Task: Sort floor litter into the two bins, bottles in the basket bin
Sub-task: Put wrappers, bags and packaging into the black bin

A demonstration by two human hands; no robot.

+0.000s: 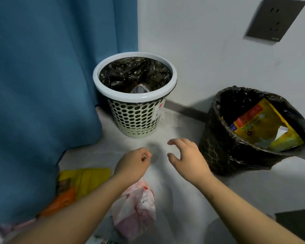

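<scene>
A pale basket bin (136, 118) with round holes and a black liner stands against the wall; a clear plastic bottle (139, 89) shows inside it. To its right a dark bin (217, 143) with a black bag holds a yellow snack wrapper (264, 125). My left hand (133, 164) hovers over the floor with its fingers curled in, and I see nothing in it. My right hand (185, 155) is spread, fingers loosely bent, empty, just left of the dark bin. A pink and white plastic bag (137, 206) lies on the floor under my left forearm.
A blue curtain (42, 85) hangs at the left down to the floor. Yellow packaging (88, 178) and an orange wrapper (63, 199) lie by its hem. More litter (99, 241) sits at the bottom edge. A dark wall socket (275, 20) is on the white wall.
</scene>
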